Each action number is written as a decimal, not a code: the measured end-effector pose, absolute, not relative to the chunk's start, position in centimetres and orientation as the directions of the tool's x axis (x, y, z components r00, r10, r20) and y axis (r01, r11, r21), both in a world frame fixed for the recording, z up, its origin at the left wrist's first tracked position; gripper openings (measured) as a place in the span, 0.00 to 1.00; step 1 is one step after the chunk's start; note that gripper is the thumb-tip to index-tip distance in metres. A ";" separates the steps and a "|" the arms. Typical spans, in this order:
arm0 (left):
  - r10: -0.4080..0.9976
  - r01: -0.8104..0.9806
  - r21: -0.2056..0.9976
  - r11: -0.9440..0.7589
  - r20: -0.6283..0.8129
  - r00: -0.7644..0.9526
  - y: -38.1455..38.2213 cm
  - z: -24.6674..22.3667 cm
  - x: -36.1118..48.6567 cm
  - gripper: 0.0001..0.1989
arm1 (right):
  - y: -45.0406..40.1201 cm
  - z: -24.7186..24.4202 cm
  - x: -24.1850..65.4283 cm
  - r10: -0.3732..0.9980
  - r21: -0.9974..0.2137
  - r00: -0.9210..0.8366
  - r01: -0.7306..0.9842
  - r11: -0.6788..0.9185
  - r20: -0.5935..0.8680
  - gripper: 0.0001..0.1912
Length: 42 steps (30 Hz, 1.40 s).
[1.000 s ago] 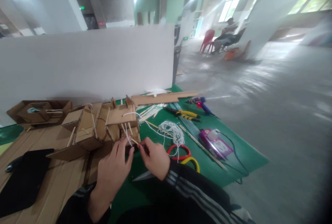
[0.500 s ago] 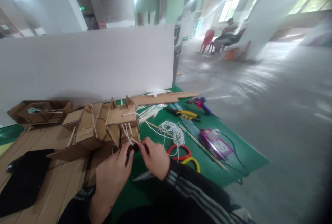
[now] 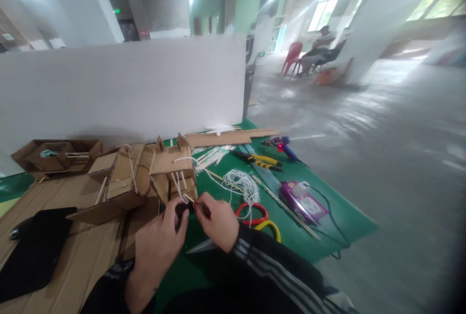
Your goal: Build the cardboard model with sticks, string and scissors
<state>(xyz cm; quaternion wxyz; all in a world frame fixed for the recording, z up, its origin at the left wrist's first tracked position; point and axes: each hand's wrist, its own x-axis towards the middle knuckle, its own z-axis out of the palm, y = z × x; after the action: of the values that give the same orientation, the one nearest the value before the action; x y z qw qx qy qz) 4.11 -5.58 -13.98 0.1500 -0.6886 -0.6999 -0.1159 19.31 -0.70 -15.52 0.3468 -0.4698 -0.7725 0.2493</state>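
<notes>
My right hand pinches the end of a short wooden stick between thumb and fingers. My left hand is curled at the stick's other side, its fingertips closed at the white string; the exact grip is partly hidden. This string comes down from the top of a cardboard model and loops around the stick. Thin wooden rods stick out of the model just above my fingers. Scissors with red and yellow handles lie beneath my right hand and forearm, blades toward the left.
A tangle of white string, pliers, a glue gun and a purple power strip lie on the green table. More cardboard parts and a black pad are at left. A white panel stands behind.
My left fingers have shifted slightly at the string, and a little more of the wooden stick shows between my hands. Everything else stays in place.
</notes>
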 end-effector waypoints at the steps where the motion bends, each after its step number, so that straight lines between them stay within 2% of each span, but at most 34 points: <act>1: 0.930 0.999 -0.042 0.027 0.367 -0.010 -5.6 -13.9 4.1 0.15 | -0.7 -15.5 19.3 0.898 -0.713 -0.319 0.550 0.435 0.302 0.04; 8: 0.951 0.997 -0.082 0.018 0.308 0.008 -5.4 -14.4 4.0 0.18 | -0.7 -15.4 19.3 0.905 -0.720 -0.310 0.552 0.421 0.292 0.04; 18: 0.952 0.998 -0.063 0.026 0.306 -0.005 -5.5 -14.3 4.1 0.20 | -0.8 -15.4 19.3 0.908 -0.700 -0.314 0.582 0.414 0.276 0.07; 42: 0.970 0.998 -0.053 0.033 0.244 -0.019 -5.4 -13.5 4.4 0.15 | -0.8 -15.4 19.3 0.909 -0.652 -0.326 0.635 0.414 0.259 0.10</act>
<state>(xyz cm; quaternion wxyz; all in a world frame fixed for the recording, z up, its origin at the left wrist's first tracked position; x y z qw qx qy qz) 4.45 -5.38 -13.48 0.1067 -0.6923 -0.7106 -0.0668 19.34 -0.77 -15.44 0.3064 -0.4933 -0.7829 0.2234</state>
